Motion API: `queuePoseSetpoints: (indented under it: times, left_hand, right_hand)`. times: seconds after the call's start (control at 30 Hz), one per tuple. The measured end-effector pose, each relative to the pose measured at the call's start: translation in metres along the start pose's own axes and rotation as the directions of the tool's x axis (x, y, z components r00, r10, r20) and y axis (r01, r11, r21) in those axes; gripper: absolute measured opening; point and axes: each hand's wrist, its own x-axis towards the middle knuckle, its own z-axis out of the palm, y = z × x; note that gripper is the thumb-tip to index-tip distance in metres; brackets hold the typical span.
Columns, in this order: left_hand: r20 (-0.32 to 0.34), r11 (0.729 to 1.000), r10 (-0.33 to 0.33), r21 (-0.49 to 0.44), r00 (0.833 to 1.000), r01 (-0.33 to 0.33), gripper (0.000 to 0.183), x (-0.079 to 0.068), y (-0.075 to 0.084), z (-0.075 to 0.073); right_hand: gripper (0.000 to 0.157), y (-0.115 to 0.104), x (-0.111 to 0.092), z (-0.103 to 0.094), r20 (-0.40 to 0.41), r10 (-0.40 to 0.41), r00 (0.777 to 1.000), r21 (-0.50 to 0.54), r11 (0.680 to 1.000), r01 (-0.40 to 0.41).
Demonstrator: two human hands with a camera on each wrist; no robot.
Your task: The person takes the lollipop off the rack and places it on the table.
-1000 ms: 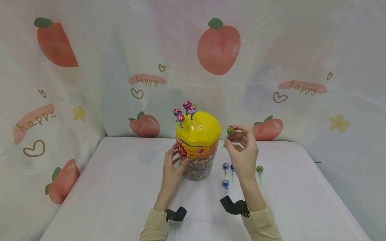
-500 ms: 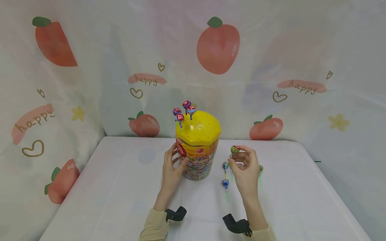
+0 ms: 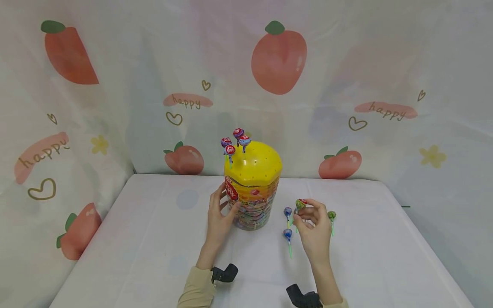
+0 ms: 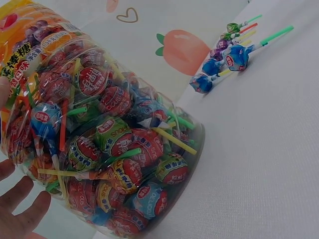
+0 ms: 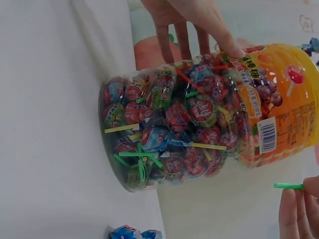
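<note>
Your right hand point(image 3: 314, 229) pinches a green-and-red lollipop point(image 3: 300, 205) between thumb and fingertips, head up, its green stick poking out past your fingers. It sits low, to the right of the jar and apart from it; whether the stick meets the table is hard to tell.

Your left hand point(image 3: 219, 218) rests against the left side of the clear candy jar point(image 3: 254, 209), thumb on the front, fingers loosely straight rather than clenched.

The lollipop should be light, with a hard round head, a slick wrapper and a thin stick that might bend; holding close under the head looks surest. The full jar is likely heavy, its plastic smooth, so a broad palm low on the side would steady it best.

Four lollipops point(image 3: 230, 149) stand upright in the left part of the yellow lid point(image 3: 259, 160). Beside your right hand, blue lollipops point(image 3: 287, 233) lie to its left and another green lollipop point(image 3: 332, 215) to its right, on the white table point(image 3: 150, 248).
</note>
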Motion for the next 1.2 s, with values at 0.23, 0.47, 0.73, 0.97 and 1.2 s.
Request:
queuePoseSetpoints:
  times: [0.23, 0.47, 0.73, 0.97, 1.2]
  left_hand:
    - [-0.009, 1.000, 0.006, 0.003, 1.000, -0.006, 0.073, 0.000, 0.000, 0.001]
    - [-0.013, 1.000, 0.021, 0.010, 1.000, -0.021, 0.072, 0.000, 0.000, 0.001]
    - [-0.009, 1.000, 0.018, 0.017, 1.000, -0.017, 0.071, 0.000, 0.000, 0.001]
    - [-0.001, 1.000, -0.003, 0.006, 1.000, 0.003, 0.071, 0.000, -0.001, 0.001]
    - [-0.003, 1.000, -0.007, 0.001, 1.000, 0.007, 0.071, 0.000, -0.001, 0.001]
  right_hand:
    - [0.049, 0.010, 0.000, -0.004, 0.026, 0.017, 1.000, -0.031, 0.999, -0.017]
    - [0.047, 0.021, 0.004, -0.012, 0.081, 0.106, 0.991, -0.134, 0.986, -0.095]
    - [0.047, 0.037, 0.007, -0.020, 0.155, 0.195, 0.969, -0.239, 0.959, -0.154]
    - [0.048, 0.049, 0.008, -0.026, 0.220, 0.319, 0.922, -0.374, 0.900, -0.222]
    - [0.047, 0.062, 0.006, -0.028, 0.263, 0.394, 0.881, -0.478, 0.846, -0.236]
